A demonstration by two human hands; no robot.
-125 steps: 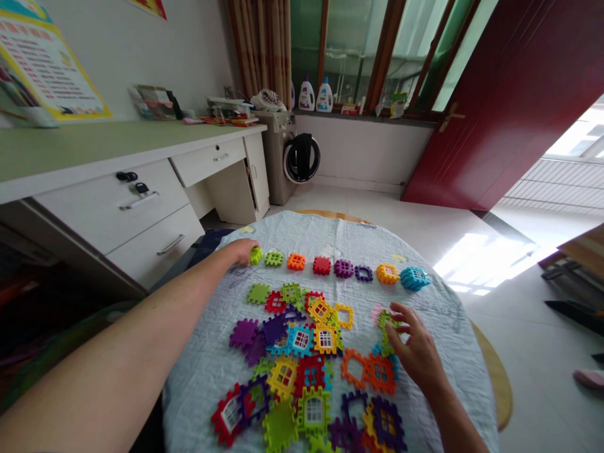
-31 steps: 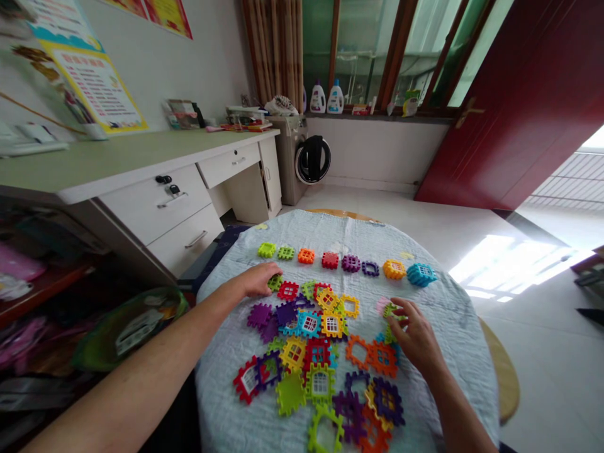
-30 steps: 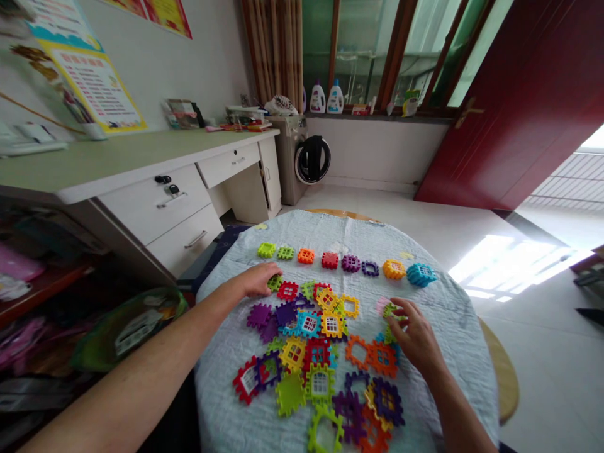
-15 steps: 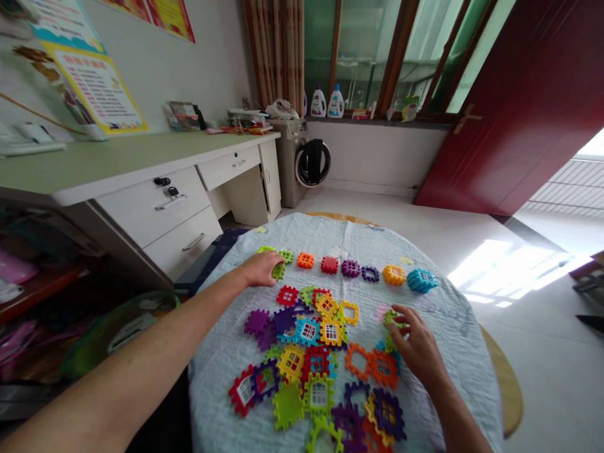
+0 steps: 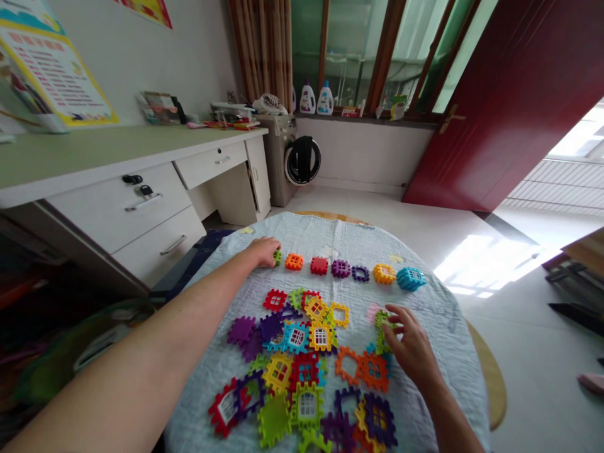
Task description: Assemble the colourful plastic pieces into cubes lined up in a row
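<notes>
Mostly hidden: green piece (image 5: 277, 257), pinched by left hand (image 5: 266, 251); right hand (image 5: 409, 340), half-spread, overlaps lime pieces (image 5: 382, 341).

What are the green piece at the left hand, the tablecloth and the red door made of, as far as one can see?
Green piece: probably plastic, from its even bright colour; too small to judge the finish.
Tablecloth: woven fabric, perhaps cotton, matt, with soft wrinkles.
Red door: smooth, slightly glossy, likely painted; wood or metal, I cannot tell.

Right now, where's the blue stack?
In the head view, the blue stack is just right of the yellow stack, on the cloth beyond the right hand.
</notes>
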